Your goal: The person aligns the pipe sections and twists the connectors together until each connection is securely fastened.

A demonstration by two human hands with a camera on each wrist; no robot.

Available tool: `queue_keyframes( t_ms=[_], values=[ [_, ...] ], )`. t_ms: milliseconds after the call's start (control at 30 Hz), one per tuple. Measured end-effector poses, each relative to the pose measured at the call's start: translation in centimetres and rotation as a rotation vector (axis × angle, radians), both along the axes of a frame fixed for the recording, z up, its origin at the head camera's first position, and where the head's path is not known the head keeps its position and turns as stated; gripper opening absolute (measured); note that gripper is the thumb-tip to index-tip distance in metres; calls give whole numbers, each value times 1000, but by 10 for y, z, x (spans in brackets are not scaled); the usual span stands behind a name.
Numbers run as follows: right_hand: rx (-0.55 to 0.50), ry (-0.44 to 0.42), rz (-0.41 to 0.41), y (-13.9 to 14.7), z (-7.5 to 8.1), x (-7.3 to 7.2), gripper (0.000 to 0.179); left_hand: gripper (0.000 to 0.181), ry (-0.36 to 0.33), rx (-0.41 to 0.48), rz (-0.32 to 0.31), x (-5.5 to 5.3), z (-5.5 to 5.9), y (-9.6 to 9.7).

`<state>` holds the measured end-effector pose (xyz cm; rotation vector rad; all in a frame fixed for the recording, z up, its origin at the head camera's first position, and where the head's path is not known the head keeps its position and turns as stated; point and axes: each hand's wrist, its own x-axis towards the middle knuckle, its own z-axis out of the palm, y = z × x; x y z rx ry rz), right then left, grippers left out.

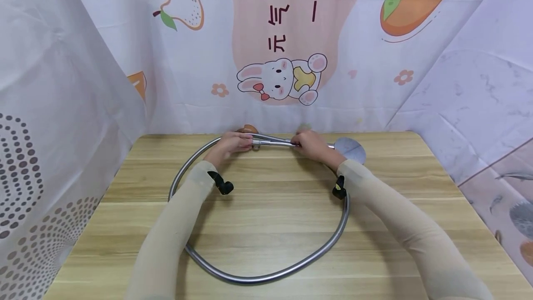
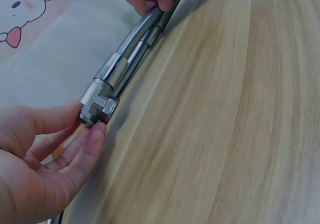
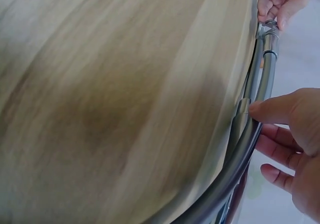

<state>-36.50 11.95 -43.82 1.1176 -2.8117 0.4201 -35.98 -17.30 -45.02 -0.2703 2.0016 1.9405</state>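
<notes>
A grey metal shower hose (image 1: 262, 279) lies in a wide loop on the wooden table, its ends drawn together at the far edge. My left hand (image 1: 231, 143) pinches a chrome connector (image 2: 100, 101) between thumb and fingers. To its right, my right hand (image 1: 313, 145) has its thumb and fingers around the hose (image 3: 245, 144), where it runs alongside a slimmer chrome tube (image 3: 242, 108). Just beyond the right hand, a round grey shower head (image 1: 350, 148) lies at the back right of the table.
The wooden table (image 1: 266, 226) ends right behind both hands, against a printed curtain (image 1: 191, 68) with a rabbit and fruit. Pale fabric walls (image 1: 50, 68) stand on either side. Black straps (image 1: 220, 183) sit around the sleeves at the wrists.
</notes>
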Motion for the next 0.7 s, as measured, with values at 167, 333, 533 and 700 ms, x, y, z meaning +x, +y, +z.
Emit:
queue_keyframes(
  t_ms=[167, 333, 533, 700],
  values=[
    [-24, 13, 22, 0, -4, -1, 9, 42, -1, 10, -6, -1, -2, -4],
    [-81, -10, 31, 1, -9, -3, 10, 42, -15, 32, -71, -1, -6, -12],
    [-140, -82, 8, 1, -12, -3, 12, 43, -28, 52, -118, -2, -9, -20],
    [-153, -103, -12, -1, -12, -3, 15, 42, -25, 52, -178, -5, -9, -23]
  ],
)
